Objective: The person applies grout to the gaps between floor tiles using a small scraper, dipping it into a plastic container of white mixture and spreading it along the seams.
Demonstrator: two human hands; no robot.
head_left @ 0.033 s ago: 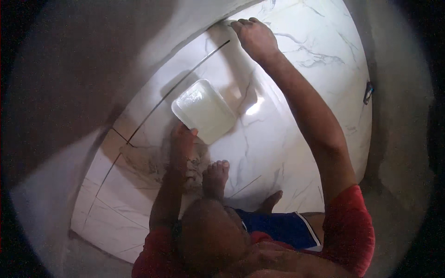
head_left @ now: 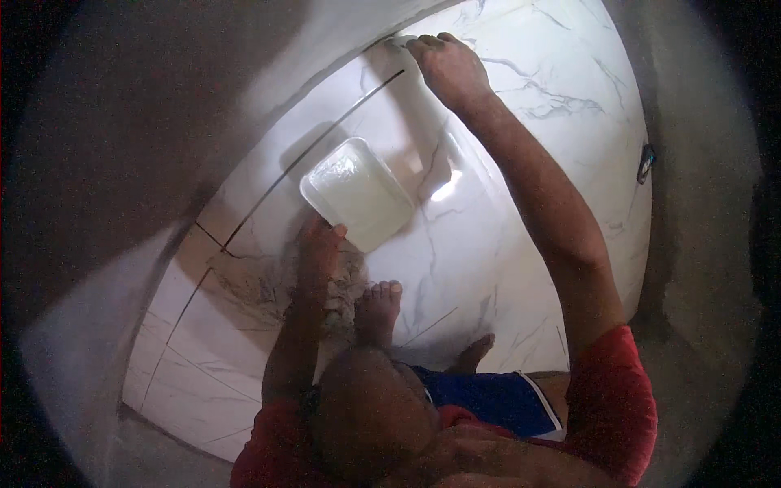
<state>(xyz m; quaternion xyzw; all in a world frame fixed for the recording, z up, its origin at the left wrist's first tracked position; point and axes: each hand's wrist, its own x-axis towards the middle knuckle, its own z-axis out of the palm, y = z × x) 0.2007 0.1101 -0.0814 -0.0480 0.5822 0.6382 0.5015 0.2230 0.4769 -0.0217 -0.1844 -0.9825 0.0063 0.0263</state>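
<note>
Item 1: a white tub (head_left: 358, 199), rectangular with rounded corners, pale and glossy inside, placed over the middle of the tile floor (head_left: 472, 236) and in front of the person; whether its base touches the tiles cannot be told. Item 2: the left hand (head_left: 323, 244), clasping the tub at its near left corner, thumb at the rim (the other fingers are mostly hidden in shadow). Item 3: the right hand (head_left: 450, 69), arm stretched far forward, fingers bent down at the tile edge beside the grey wall (head_left: 195, 98); a small pale piece (head_left: 399, 39) lies at the fingertips, and whether they pinch it or only meet it cannot be told. Item 4: a dark joint line (head_left: 313, 154), running diagonally across the tiles to the left of the tub. Item 5: a patch of greyish debris (head_left: 348, 289), near the left wrist. Item 6: 2 bare feet (head_left: 378, 309) on the floor, below blue shorts (head_left: 488, 401) with white trim. Item 7: a small dark object (head_left: 646, 163), at the far right edge of the tiles.
</note>
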